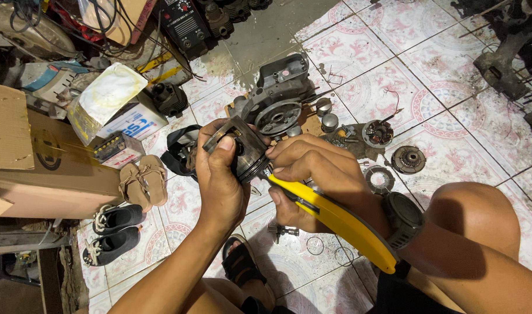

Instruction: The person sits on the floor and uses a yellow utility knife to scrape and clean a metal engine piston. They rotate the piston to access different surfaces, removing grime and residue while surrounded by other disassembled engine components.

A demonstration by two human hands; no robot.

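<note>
1. the right hand (318,174) is clenched around a yellow-handled metal tool (336,221), its handle running back along a wrist that wears a chunky black watch (403,219).
2. the tool's tip meets the side of a dark grey round metal piston (245,150); how it grips there is hidden, perhaps at a ring groove.
3. the left hand (219,174) is grasping that piston, thumb over its top, holding it in the air above the patterned pink-and-white tiled floor (452,157).
4. just beyond the hands a grey cast-metal engine casing (277,96) lies on the floor, with small round metal parts (388,145) scattered to its right.
5. farther left sit tan sandals (143,183), black-and-white shoes (112,231) and a brown cardboard box (51,168).
</note>
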